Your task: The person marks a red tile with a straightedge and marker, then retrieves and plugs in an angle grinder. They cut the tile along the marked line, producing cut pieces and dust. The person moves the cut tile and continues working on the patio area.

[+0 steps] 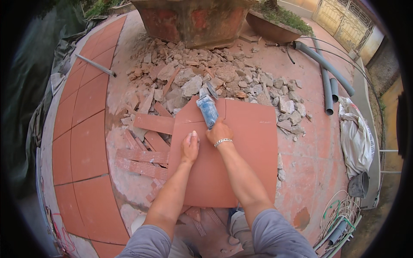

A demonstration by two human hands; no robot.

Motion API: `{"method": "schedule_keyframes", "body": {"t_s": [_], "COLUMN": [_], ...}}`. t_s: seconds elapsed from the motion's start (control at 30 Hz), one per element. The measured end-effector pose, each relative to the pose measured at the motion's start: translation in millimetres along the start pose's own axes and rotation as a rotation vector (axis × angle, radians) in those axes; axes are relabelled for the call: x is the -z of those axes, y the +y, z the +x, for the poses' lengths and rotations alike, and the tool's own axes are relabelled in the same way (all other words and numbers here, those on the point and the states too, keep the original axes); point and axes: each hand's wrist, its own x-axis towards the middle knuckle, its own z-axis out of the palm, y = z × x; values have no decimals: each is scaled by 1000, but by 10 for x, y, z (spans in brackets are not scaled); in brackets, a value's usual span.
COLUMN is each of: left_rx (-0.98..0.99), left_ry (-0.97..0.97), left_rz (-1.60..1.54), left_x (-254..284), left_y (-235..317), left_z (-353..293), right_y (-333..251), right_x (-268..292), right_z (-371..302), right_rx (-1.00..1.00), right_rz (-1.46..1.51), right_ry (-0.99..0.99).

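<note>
A large square terracotta tile (251, 163) lies in front of me, over a heap of broken pieces. Near its far edge, my right hand (220, 132) is wrapped round the back end of a blue, dusty angle grinder (208, 112). The grinder's disc (211, 91) points away from me at the tile's far edge. Closer in, over the tile's left part, my left hand (190, 148) is closed with its thumb up; what it holds, if anything, is hidden. Thin dark lines mark the tile by the grinder, and its far left corner is slanted.
Beyond the tile, rubble (189, 84) spreads up to a big planter (193, 23). Cut tile strips (142, 161) lie to the left, beside a laid tile row (88, 146) with a metal bar (95, 65). Grey pipes (325, 73), a white sack (356, 133) and coiled cable (340, 210) lie right.
</note>
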Motion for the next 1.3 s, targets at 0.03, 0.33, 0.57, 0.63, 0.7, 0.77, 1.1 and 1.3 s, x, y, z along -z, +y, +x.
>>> {"method": "schedule_keyframes", "body": {"t_s": [0.03, 0.33, 0.57, 0.63, 0.7, 0.77, 1.1, 1.3], "left_rx": [23, 41, -324, -545, -539, -524, 128, -101], "left_ry": [2, 10, -158, -191, -319, -420, -968, -1222], "left_rz": [22, -15, 185, 217, 112, -7, -416, 239], "left_x": [-1, 6, -201, -440, -676, -920, -1575, -1504], "left_y": [0, 49, 480, 660, 821, 942, 706, 723], "left_z": [5, -32, -273, -531, -749, -840, -1433, -1564], "right_y": [-5, 20, 210, 402, 579, 749, 1654, 2722], "right_x": [-4, 97, 1091, 1365, 1514, 1629, 1649, 1348], "right_z": [10, -43, -124, -319, -567, -794, -1812, -2187], "right_rx": [0, 30, 213, 182, 83, 85, -125, -318], "right_rz": [9, 131, 855, 1173, 1239, 1268, 1387, 953], "right_ry": [1, 34, -133, -281, -205, -139, 65, 436]}}
